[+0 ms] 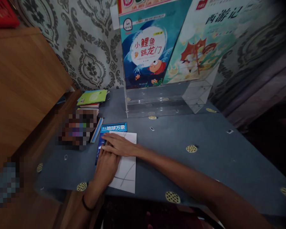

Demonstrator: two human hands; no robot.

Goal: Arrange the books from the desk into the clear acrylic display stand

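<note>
A blue book point(113, 126) with white Chinese lettering along its top lies on the table. Over its right part rests a white sheet of paper point(130, 168) with thin grey lines on it. My right hand point(120, 144) is stretched out flat across the sheet and the book, fingers pointing left. Below it, my left hand point(108, 165) lies on the book and the sheet's left edge, its fingers extended and partly covered by the right hand. The hands touch each other. Whether any paper edge is under the fingers is hidden.
A clear acrylic stand point(154, 106) holds picture books point(143, 70) at the back. Stacked books point(92, 97) sit at the table's left, near a pixelated patch. A wooden cabinet point(26, 82) stands left of the table point(171, 136), which has a grey-blue cloth with yellow prints.
</note>
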